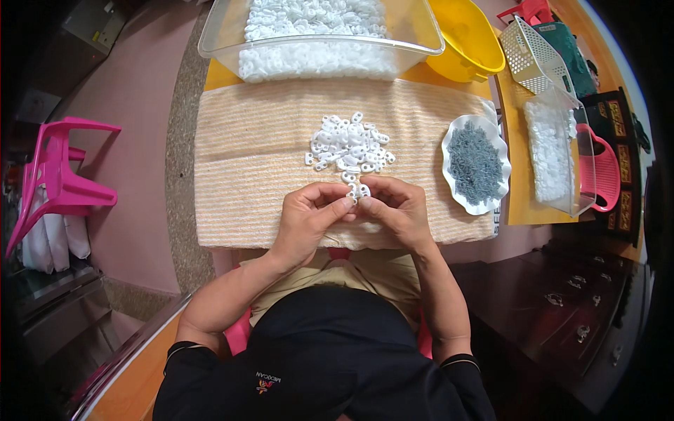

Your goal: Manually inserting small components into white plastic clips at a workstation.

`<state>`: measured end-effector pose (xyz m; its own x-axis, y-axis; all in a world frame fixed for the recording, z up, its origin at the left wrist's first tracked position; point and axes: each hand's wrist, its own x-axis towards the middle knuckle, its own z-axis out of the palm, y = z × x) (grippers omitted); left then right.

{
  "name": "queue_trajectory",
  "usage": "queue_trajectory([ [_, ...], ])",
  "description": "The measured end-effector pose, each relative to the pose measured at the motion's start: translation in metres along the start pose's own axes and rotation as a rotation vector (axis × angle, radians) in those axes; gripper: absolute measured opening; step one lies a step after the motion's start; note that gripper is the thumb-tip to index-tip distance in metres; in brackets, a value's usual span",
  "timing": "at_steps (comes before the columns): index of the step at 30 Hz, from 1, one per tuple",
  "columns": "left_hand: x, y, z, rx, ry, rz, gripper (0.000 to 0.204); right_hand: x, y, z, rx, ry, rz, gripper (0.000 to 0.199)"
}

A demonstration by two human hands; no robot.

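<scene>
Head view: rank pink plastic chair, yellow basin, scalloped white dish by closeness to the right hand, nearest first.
From the right hand:
1. Scalloped white dish: just to its right, on the striped cloth.
2. Yellow basin: beyond the cloth, ahead and right.
3. Pink plastic chair: far left, off the table.

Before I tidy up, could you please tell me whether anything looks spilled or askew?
Nothing stands out: the small white two-holed pieces lie loosely heaped on the striped beige cloth, and the small grey pieces sit inside the white scalloped dish.

Held white holed pieces [364,190]; matching heap [347,142] beyond.
</scene>
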<state>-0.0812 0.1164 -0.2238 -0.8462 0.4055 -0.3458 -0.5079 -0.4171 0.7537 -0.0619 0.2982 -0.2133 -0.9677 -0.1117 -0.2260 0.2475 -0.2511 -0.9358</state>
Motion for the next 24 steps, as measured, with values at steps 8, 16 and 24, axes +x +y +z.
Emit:
queue_trajectory([
  [8, -0.0006, 0.003, 0.0021, 0.007, 0.009, 0.004, 0.018, 0.0003, 0.0032, -0.0012, 0.03, 0.009, 0.004, 0.031],
  [16, -0.0006, 0.0011, 0.0021, 0.018, 0.029, 0.011, 0.018, 0.0005, 0.0023, -0.0005, 0.018, 0.008, -0.008, 0.031],
  [24, -0.0011, 0.0001, 0.0026, 0.017, 0.049, 0.021, 0.019, 0.0, 0.0032, -0.0002, 0.03, 0.004, -0.011, 0.031],
])
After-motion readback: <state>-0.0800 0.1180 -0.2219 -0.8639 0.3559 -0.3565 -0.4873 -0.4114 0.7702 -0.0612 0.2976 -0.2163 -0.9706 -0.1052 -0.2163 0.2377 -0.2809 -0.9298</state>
